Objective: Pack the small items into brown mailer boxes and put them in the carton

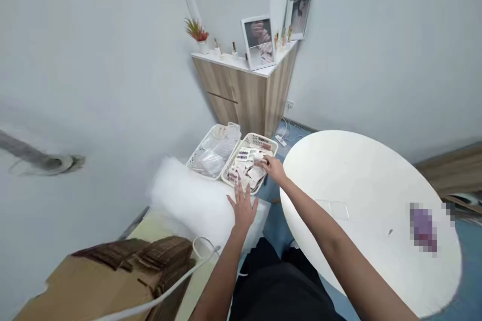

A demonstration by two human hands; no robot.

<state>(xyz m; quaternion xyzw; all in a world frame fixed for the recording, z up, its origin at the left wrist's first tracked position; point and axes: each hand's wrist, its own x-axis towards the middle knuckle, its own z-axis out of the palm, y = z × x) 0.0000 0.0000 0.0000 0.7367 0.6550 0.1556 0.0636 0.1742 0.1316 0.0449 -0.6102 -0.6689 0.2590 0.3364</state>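
I see bubble wrap below my spread left hand, fingertips at the near rim of the white basket; pressing there could tip out its loose printed cards. My right hand pinches a small packet over the basket's right side; a slack grip might drop it.

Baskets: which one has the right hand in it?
The basket nearer the table, holding printed cards; the right hand is at them. The other basket holds clear plastic, with no hand in it.
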